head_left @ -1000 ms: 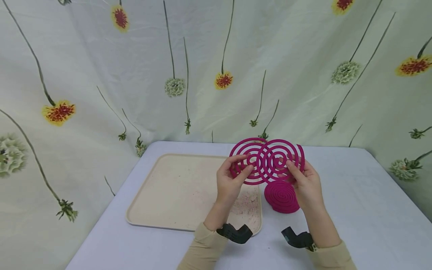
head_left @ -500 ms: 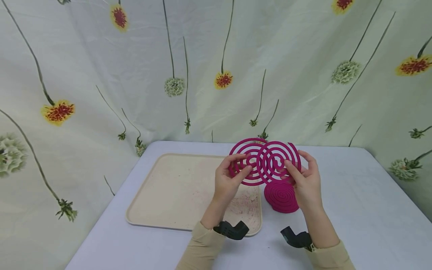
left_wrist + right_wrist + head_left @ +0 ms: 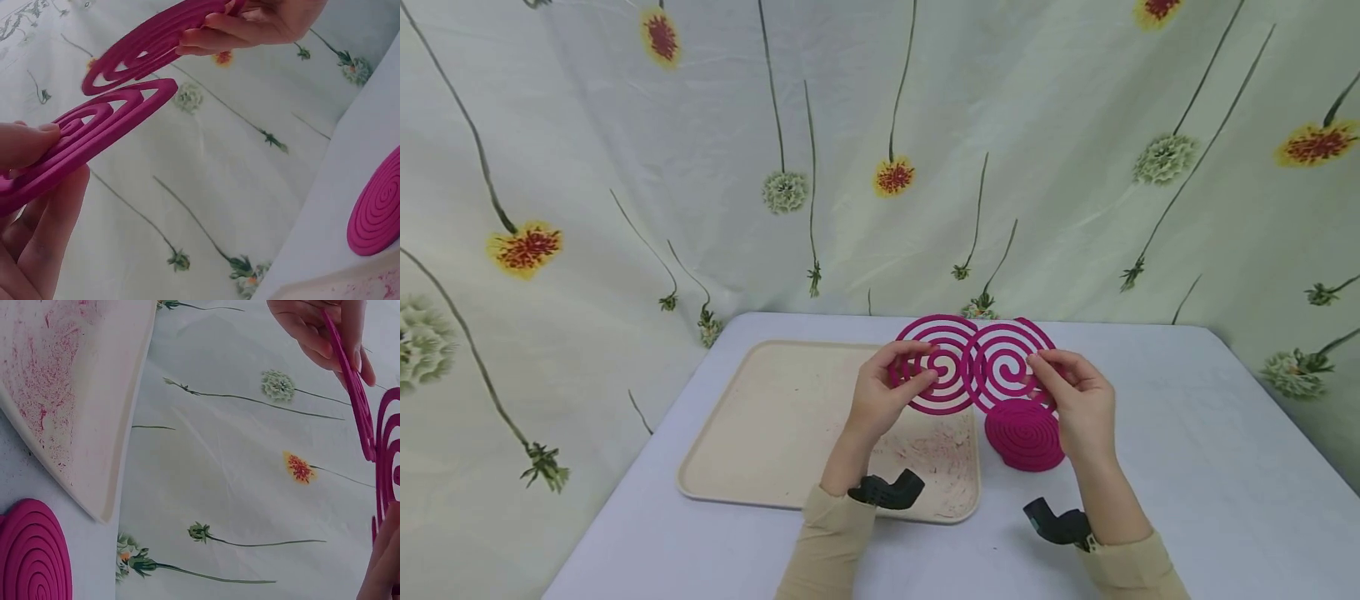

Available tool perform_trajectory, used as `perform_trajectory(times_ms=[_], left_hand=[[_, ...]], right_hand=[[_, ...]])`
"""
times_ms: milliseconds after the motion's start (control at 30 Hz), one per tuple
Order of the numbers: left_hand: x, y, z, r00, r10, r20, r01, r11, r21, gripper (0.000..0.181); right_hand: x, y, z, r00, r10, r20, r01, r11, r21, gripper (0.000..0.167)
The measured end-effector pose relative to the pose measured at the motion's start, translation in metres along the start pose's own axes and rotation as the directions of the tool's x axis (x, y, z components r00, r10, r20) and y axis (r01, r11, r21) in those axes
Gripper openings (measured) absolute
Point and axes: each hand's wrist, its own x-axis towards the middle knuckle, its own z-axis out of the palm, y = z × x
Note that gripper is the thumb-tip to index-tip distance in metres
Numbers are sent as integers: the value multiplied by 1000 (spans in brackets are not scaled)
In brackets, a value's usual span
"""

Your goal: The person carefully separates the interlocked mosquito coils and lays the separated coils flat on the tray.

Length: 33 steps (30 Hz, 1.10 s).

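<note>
Two magenta mosquito coils are held up over the table, one in each hand, their facing edges overlapping in the head view. My left hand pinches the left coil near its centre between thumb and fingers. The right coil is gripped at its right side by my right hand, thumb in front and fingers behind. In the left wrist view a narrow gap shows between the two coils. Below them on the table lies a tightly wound round of magenta coils, apparently several stacked.
A beige tray lies left of the stack, with magenta crumbs and smears at its right end. White cloth covers the table. A flower-printed curtain hangs behind the far edge. Both wrists wear black camera mounts.
My left hand has moved left and slightly down with its coil, so the coils overlap less. The right coil has shifted left and turned a little, and the right fingers have changed their hold.
</note>
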Motion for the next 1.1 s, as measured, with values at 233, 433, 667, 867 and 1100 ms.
perform_trajectory(times_ms=[233, 433, 667, 867, 1100], left_hand=[[1, 16, -18, 998, -46, 33, 45, 998, 44, 33], [-1, 15, -31, 994, -103, 39, 101, 994, 40, 33], [2, -22, -46, 975, -220, -36, 217, 974, -71, 69], [4, -47, -60, 933, -351, -81, 340, 932, -122, 70], [9, -63, -76, 872, -467, -145, 454, 883, -114, 64]], right_hand=[[-23, -55, 28, 941, 142, 308, -122, 989, -83, 45], [-21, -39, 29, 942, 187, 279, -134, 971, -199, 33], [-18, -36, 34, 940, 288, 184, -246, 944, -220, 41], [-20, -46, 44, 910, 245, 334, -194, 965, -178, 40], [-5, -26, 48, 908, 226, 352, -69, 912, -405, 38]])
